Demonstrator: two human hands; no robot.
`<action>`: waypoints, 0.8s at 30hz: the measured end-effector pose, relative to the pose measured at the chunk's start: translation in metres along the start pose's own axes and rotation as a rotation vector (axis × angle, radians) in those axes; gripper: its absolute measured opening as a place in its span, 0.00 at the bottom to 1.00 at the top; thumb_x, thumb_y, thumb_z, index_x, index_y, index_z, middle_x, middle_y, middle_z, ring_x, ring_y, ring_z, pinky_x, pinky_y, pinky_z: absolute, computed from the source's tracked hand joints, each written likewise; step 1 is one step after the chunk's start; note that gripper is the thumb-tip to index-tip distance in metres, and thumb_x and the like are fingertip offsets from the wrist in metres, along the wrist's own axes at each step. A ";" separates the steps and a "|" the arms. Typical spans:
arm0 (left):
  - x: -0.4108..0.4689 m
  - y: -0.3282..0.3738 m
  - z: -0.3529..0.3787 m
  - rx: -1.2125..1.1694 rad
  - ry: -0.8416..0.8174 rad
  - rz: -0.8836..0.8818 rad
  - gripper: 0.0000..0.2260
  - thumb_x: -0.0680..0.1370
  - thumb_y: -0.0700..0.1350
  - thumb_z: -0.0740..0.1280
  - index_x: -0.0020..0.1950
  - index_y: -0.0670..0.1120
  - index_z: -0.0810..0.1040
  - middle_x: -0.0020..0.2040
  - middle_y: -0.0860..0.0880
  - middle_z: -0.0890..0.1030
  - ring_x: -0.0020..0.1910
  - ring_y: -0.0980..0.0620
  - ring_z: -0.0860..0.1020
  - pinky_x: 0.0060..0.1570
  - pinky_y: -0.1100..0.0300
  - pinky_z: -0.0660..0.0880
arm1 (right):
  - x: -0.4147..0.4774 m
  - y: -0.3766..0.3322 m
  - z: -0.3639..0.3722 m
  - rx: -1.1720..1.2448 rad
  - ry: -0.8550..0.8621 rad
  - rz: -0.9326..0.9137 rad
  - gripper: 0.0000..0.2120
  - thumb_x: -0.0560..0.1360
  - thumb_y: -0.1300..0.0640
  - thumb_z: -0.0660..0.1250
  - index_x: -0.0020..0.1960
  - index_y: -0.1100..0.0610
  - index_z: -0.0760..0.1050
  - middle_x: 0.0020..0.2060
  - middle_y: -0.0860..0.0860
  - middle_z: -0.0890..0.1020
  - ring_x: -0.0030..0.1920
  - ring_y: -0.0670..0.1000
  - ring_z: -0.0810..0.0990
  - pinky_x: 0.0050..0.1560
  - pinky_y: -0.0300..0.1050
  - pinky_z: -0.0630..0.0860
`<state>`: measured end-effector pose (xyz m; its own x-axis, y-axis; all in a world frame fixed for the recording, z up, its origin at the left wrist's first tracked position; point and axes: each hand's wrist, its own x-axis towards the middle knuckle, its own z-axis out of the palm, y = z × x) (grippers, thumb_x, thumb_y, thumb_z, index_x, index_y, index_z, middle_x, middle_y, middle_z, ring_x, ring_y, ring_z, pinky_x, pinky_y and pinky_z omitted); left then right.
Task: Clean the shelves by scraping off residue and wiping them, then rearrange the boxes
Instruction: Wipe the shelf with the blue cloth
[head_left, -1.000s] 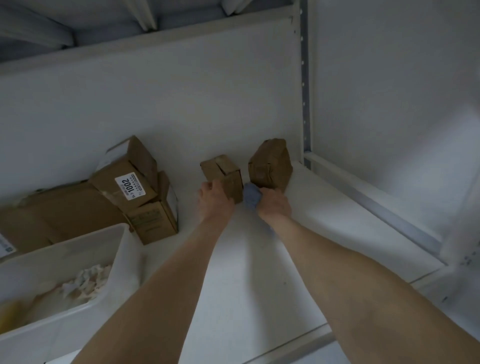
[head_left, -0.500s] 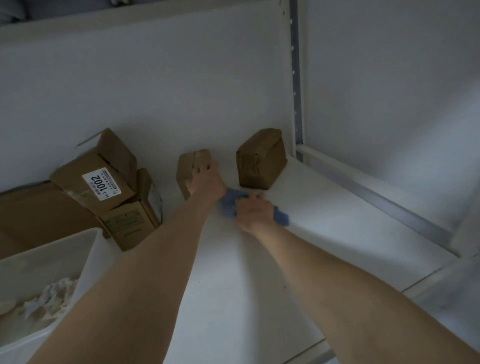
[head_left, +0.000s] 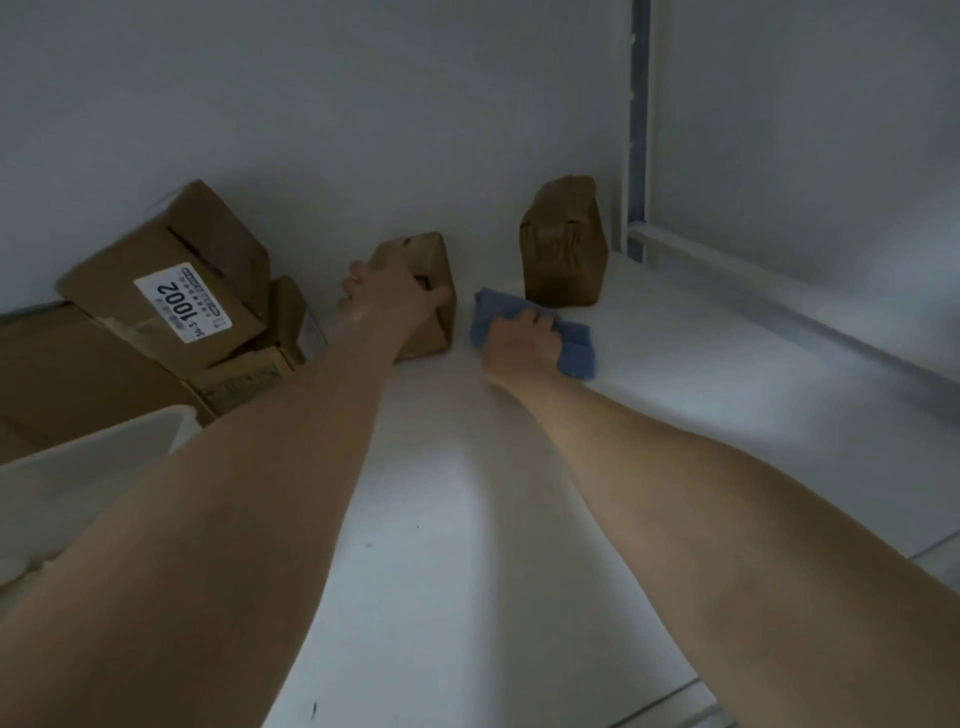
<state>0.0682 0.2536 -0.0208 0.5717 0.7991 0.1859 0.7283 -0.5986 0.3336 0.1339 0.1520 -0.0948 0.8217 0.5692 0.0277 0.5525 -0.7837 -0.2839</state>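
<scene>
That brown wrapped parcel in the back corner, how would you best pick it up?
Probably by its two broad sides, near the narrowed top, from the front and above. The parcel stands upright close to the back wall and the post, so behind and right are cramped. The right hand, holding the cloth, is nearest; the left hand grips a box.

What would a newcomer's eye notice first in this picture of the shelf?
The left hand grips a small cardboard box near the back wall, and the right hand beside it holds a blue cloth on the white shelf. At the left, a tilted carton shows a label reading 1002.
</scene>
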 end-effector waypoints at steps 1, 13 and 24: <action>0.003 -0.002 0.002 -0.019 -0.005 -0.003 0.39 0.71 0.62 0.68 0.76 0.54 0.53 0.71 0.37 0.59 0.70 0.36 0.60 0.67 0.43 0.60 | 0.005 -0.001 0.003 0.016 0.008 -0.016 0.21 0.82 0.54 0.53 0.73 0.59 0.62 0.72 0.63 0.60 0.71 0.64 0.59 0.71 0.55 0.58; 0.019 -0.011 -0.042 -0.120 0.219 -0.052 0.34 0.71 0.59 0.67 0.73 0.47 0.60 0.69 0.38 0.60 0.70 0.37 0.57 0.63 0.46 0.64 | 0.067 -0.044 0.021 0.117 -0.061 -0.197 0.22 0.80 0.58 0.55 0.74 0.56 0.65 0.70 0.59 0.68 0.68 0.60 0.68 0.67 0.52 0.66; 0.013 -0.034 -0.046 -0.087 0.219 -0.025 0.34 0.72 0.59 0.66 0.71 0.44 0.62 0.67 0.39 0.66 0.67 0.39 0.62 0.64 0.48 0.65 | 0.032 -0.098 0.029 0.276 -0.279 -0.578 0.19 0.76 0.59 0.61 0.66 0.50 0.74 0.66 0.53 0.73 0.67 0.56 0.70 0.68 0.49 0.66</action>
<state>0.0331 0.2866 0.0128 0.4512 0.8123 0.3696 0.7005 -0.5790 0.4172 0.1022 0.2546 -0.0938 0.3198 0.9474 0.0109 0.8040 -0.2653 -0.5322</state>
